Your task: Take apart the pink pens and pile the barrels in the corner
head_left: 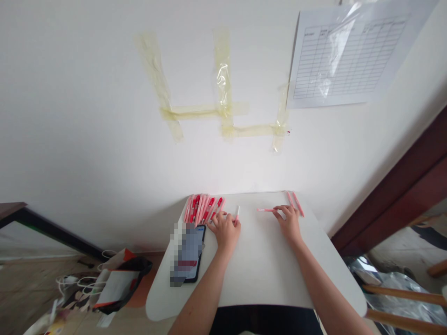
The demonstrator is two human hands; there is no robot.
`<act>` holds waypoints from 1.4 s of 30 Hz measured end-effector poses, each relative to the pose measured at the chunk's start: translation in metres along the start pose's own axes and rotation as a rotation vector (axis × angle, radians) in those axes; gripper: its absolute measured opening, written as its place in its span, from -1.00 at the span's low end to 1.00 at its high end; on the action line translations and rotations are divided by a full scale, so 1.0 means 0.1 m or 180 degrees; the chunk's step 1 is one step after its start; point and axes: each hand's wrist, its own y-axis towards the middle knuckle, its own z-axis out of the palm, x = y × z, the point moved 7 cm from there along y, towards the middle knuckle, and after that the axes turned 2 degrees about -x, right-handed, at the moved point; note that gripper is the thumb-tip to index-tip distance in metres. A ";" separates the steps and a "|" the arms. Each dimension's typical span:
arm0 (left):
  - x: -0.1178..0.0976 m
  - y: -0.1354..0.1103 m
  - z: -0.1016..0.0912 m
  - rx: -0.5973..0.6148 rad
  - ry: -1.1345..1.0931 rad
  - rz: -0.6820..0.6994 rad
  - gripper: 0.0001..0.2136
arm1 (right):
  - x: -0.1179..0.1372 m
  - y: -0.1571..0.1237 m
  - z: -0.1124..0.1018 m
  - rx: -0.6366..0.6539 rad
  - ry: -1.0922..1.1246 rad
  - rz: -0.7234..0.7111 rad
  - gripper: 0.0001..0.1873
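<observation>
On the small white table, my left hand (226, 231) has its fingers curled at the right edge of a row of pink and red pens (200, 209). Thumb and forefinger pinch a short pink piece with a whitish end (238, 212), which looks like part of a pen; its lower end is hidden by the fingers. My right hand (289, 224) is closed on one end of a pink pen (265, 210), which lies level and points left towards my left hand. Beyond the right hand, two pink pens (298, 204) rest near the table's back right corner.
A phone (199, 274), partly blurred out, lies on the left of the white table (265, 284). The table's back edge meets a white wall with yellowed tape (223, 79) and a printed sheet (349, 60). Bags (118, 284) stand on the floor to the left.
</observation>
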 end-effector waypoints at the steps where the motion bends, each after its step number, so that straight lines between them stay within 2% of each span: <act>1: 0.00 0.00 0.00 -0.0002 -0.0008 -0.0001 -0.84 | 0.00 0.00 0.00 0.0004 0.0006 -0.0009 -0.63; 8: 0.01 -0.01 0.00 -0.0050 -0.0065 0.0014 -0.85 | 0.01 -0.02 0.00 0.0007 0.0000 -0.0054 -0.64; 12: -0.04 -0.03 0.00 -0.0033 -0.0320 0.0205 -0.82 | 0.07 -0.02 0.01 -0.0003 -0.0062 -0.0281 -0.65; 17: -0.13 -0.09 -0.01 0.0077 -0.0591 0.0444 -0.93 | 0.21 -0.05 0.05 0.0097 -0.0176 -0.0717 -0.72; 23: -0.20 -0.14 0.04 0.0338 -0.0604 0.0554 -0.87 | 0.40 -0.08 0.04 0.0235 -0.0189 -0.0991 -0.78; 28: -0.23 -0.15 0.06 0.0468 -0.0627 0.0560 -0.91 | 0.55 -0.11 0.02 0.0347 -0.0172 -0.1220 -0.79; 36: -0.22 -0.13 0.09 0.0601 -0.0615 0.0472 -0.91 | 0.53 -0.10 0.02 0.0321 -0.0146 -0.1179 -0.78; 42: -0.20 -0.13 0.09 0.0523 -0.0611 0.0502 -0.93 | 0.48 -0.09 0.03 0.0373 -0.0100 -0.1028 -0.74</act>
